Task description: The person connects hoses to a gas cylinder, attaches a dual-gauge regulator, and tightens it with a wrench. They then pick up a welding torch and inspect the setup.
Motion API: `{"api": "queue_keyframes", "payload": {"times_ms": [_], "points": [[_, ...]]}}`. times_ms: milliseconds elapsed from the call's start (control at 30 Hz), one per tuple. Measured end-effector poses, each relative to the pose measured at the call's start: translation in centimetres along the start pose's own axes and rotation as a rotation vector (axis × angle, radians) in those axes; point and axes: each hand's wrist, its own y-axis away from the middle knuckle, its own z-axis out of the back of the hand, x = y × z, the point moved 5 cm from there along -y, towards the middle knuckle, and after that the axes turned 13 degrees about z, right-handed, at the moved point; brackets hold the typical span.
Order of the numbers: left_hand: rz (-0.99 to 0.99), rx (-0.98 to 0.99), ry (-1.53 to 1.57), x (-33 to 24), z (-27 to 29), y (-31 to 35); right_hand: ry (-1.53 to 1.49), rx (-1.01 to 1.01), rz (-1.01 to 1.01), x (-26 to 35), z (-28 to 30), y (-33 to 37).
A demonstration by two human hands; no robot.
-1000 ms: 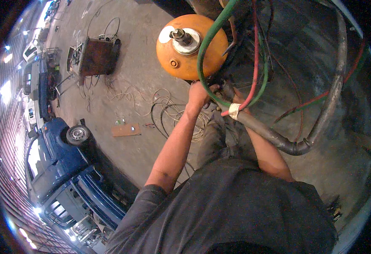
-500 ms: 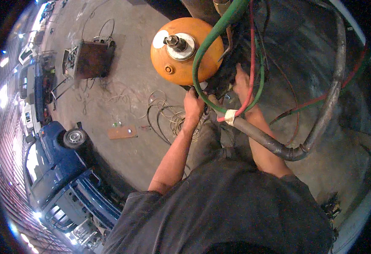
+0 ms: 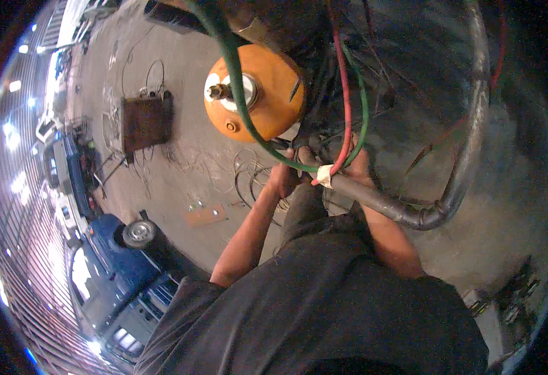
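Ahead of me stands an orange gas cylinder (image 3: 271, 87) with a metal valve on top. My left hand (image 3: 284, 178) is low beside its near side, fingers curled closed around something dark that I cannot make out. My right hand (image 3: 359, 165) is farther right, partly behind the hoses, and its fingers are hidden. A green hose (image 3: 239, 87) loops across the cylinder, and a red hose (image 3: 344, 87) runs beside it. Pale tape (image 3: 325, 177) binds both hoses to a bent metal pipe (image 3: 405, 212), which passes above my right forearm.
Coiled cable (image 3: 249, 181) lies on the concrete floor left of my legs, with a flat brown board (image 3: 206, 215) nearby. Farther left are a rusty box-shaped unit (image 3: 147, 122) with wires and a blue vehicle (image 3: 114, 256). Dark clutter (image 3: 518, 294) lies at the lower right.
The cylinder and bent pipe have shifted left against the floor, and the green hose now crosses the cylinder's top. My right hand has come closer to my body. The view has also shifted.
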Motion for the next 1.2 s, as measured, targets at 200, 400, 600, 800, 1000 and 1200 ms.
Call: {"api": "queue_keyframes", "payload": {"times_ms": [200, 400, 600, 800, 1000, 1200], "points": [[0.350, 0.767, 0.934, 1.6, 1.0, 2.2, 0.334, -0.084, 0.297, 1.8, -4.3, 4.8], [0.331, 0.855, 0.561, -1.5, 0.0, 0.4, -0.075, -0.121, 0.375, -5.0, -1.3, 4.7], [0.321, 0.903, 0.421, -0.9, -1.6, -1.5, -0.469, -0.229, 0.749, -10.1, -3.8, 11.5], [0.331, 0.867, 0.347, 0.2, -1.1, -3.7, -0.389, -0.076, 0.943, -11.8, -5.7, 13.3], [0.219, 0.826, 0.386, 0.4, -1.9, -2.7, -0.397, -0.217, 0.999, -14.0, -4.6, 12.2], [-0.015, 0.914, 0.438, -0.7, -2.5, -1.6, -0.095, -0.196, 1.214, -15.4, -7.6, 14.6]]}}
